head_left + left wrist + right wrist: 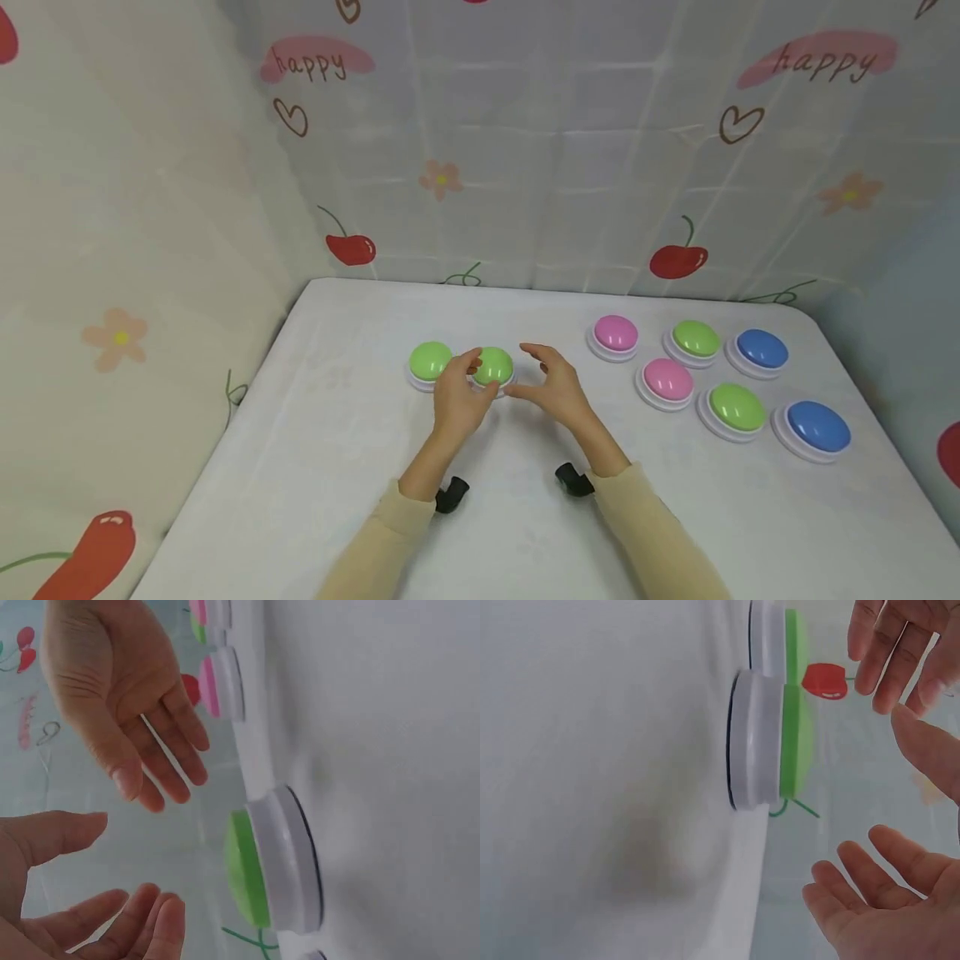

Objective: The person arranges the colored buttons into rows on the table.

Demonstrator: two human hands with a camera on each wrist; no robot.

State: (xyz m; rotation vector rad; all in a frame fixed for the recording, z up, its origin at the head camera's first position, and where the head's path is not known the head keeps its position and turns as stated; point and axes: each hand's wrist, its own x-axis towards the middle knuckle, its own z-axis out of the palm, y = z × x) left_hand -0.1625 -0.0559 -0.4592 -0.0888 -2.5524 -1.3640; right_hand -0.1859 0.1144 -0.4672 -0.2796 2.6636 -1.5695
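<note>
Two green dome push buttons on round white bases are at the centre of the table. The right-hand green button (496, 365) sits just beyond both hands; the other green button (430, 360) is to its left, partly behind the left hand. My left hand (459, 402) is raised with thumb and fingers apart, palm turned inward. Facing it, my right hand (557, 390) holds its thumb and fingers spread, with nothing between them. In the left wrist view, a gap separates both hands from the nearer green button (281, 859). The right wrist view shows the same button (769, 742) untouched.
On the right stand two rows of push buttons: pink (616, 333), green (696, 339) and blue (761, 348) behind; pink (669, 381), green (737, 408) and blue (818, 427) in front. A printed curtain (540, 150) hangs beyond the white table (322, 467).
</note>
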